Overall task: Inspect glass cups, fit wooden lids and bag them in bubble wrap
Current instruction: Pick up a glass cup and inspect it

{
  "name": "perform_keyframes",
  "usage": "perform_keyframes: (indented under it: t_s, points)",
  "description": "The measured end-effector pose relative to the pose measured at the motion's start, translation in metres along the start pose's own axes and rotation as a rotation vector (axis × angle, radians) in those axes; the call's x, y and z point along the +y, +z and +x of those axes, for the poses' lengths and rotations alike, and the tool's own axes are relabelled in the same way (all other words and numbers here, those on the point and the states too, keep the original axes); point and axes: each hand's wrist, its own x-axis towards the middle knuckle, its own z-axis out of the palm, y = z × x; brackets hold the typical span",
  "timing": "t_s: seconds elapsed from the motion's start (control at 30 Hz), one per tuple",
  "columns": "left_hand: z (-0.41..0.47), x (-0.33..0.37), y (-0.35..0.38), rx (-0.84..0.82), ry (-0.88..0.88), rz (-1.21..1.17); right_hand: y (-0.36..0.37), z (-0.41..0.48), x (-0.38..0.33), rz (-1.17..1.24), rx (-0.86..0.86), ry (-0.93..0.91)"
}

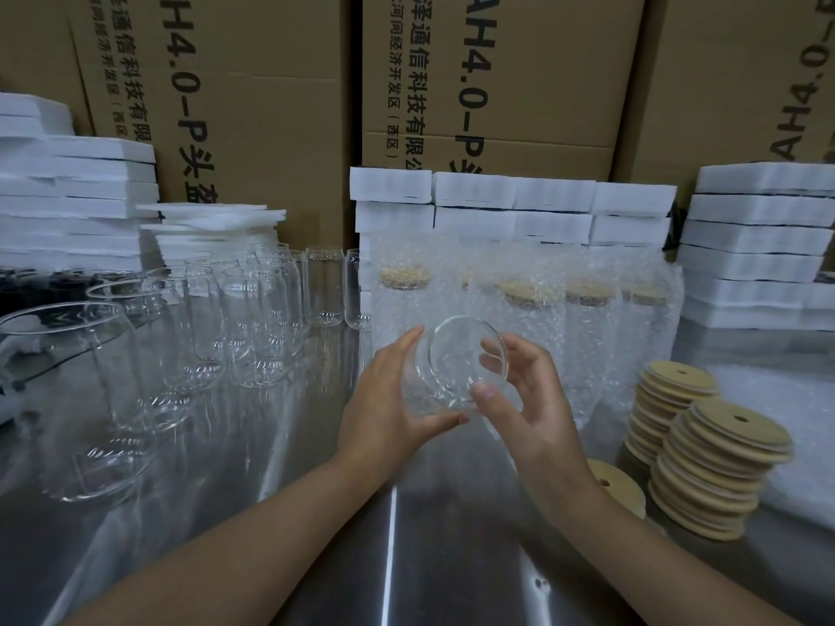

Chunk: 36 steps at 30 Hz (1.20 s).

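Note:
Both my hands hold one clear glass cup (452, 368) tilted above the steel table, its open mouth turned toward me. My left hand (388, 399) cups its left side and base, thumb under it. My right hand (528, 399) grips the rim from the right, thumb on the near edge. Several bare glass cups (262, 318) stand at the left. Two stacks of round wooden lids (714, 472) with a small hole sit at the right, and one loose lid (619, 485) lies beside my right forearm. Several lidded cups in bubble wrap bags (542, 305) stand behind my hands.
The steel table (316, 512) is shiny and reflective. White foam pads are stacked at the left (77, 196), back centre (515, 205) and right (759, 246). Tall cardboard boxes (497, 83) wall off the back. Loose bubble wrap (786, 408) lies at the far right.

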Motion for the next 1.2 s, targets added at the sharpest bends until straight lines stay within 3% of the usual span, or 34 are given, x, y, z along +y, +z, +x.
perform_keyframes:
  t_s: [0.3, 0.53, 0.7, 0.83, 1.2]
  points:
    - [-0.005, 0.011, -0.001, 0.005, 0.148, 0.169, 0.002, 0.0, 0.002, -0.259, 0.06, 0.014]
    - [-0.002, 0.006, -0.003, -0.025, 0.079, 0.048, -0.001, 0.005, -0.001, -0.138, 0.038, -0.005]
    - [-0.002, 0.008, -0.004, -0.077, 0.057, -0.025, -0.004, 0.008, -0.002, -0.072, 0.121, -0.005]
    - [-0.009, 0.019, -0.003, -0.161, -0.039, -0.279, -0.005, 0.007, 0.001, -0.087, 0.13, -0.015]
    - [-0.014, 0.048, 0.002, -0.287, -0.555, -1.05, -0.004, 0.003, -0.004, -0.125, 0.032, -0.033]
